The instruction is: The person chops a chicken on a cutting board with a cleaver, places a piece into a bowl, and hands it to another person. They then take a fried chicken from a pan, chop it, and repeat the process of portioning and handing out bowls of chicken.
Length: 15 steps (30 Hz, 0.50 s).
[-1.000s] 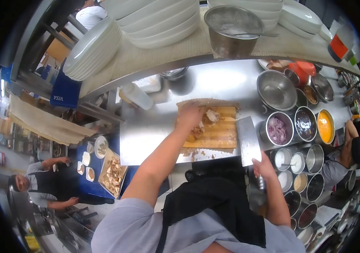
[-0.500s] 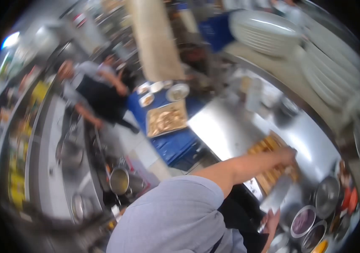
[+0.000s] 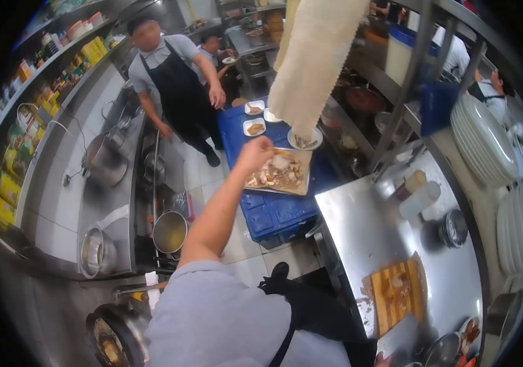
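Note:
My left hand (image 3: 257,154) is over the near-left part of a paper-lined tray (image 3: 301,185) of chopped pieces, its fingers pinched together. What they hold is too small to make out. At the bottom right edge, my right hand (image 3: 383,361) shows only in part, by a broad cleaver blade (image 3: 398,337); its grip is mostly cut off by the frame. The blade lies beside a wooden cutting board (image 3: 415,287) with food pieces on it, on the steel counter (image 3: 350,214).
Small white dishes (image 3: 254,127) and a bowl (image 3: 305,139) share the blue surface (image 3: 231,131) with the tray. A co-worker (image 3: 175,79) in a black apron stands beyond. Bottles (image 3: 419,199) and stacked plates (image 3: 481,140) are right; a pot (image 3: 170,231) and wok (image 3: 109,339) are left.
My left hand has gone from above the cutting board to the tray, and its arm now reaches forward. The view has turned, leaving my right hand and the cleaver lower in it.

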Each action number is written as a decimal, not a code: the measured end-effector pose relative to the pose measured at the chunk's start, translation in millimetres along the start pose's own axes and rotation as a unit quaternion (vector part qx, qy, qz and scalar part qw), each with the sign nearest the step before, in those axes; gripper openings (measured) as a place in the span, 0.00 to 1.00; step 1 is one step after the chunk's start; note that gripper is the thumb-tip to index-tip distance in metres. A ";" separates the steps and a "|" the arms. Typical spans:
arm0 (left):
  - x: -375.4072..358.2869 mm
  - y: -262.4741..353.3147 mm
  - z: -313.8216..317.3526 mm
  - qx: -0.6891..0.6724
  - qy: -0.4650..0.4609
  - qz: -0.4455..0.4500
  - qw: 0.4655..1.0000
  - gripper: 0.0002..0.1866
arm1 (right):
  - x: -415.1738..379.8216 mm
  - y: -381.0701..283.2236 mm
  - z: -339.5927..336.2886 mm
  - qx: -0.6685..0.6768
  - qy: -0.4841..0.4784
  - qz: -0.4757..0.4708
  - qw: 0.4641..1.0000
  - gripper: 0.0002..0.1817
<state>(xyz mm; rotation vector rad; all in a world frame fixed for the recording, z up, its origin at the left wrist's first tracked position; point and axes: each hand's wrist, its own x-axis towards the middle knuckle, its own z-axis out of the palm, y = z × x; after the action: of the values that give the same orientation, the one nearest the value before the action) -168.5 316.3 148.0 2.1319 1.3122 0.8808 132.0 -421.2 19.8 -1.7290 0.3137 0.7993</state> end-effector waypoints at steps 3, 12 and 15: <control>24.4 -86.9 -46.3 0.071 0.045 -0.072 0.994 0.11 | 40.7 42.6 -26.7 -0.113 0.050 -0.034 0.992 0.20; 106.0 -163.1 -143.0 0.188 0.145 -0.187 0.953 0.15 | 20.9 13.8 -13.6 -0.284 0.026 0.004 0.959 0.35; 136.4 -218.7 -128.2 0.097 0.155 -0.182 0.966 0.20 | 56.6 45.3 -36.5 -0.150 0.030 -0.085 0.985 0.18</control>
<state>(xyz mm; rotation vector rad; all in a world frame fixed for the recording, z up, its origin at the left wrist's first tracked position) -346.9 540.7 121.7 1.8462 1.9457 0.9853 159.7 -458.7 -46.7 -2.0342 0.0852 0.6948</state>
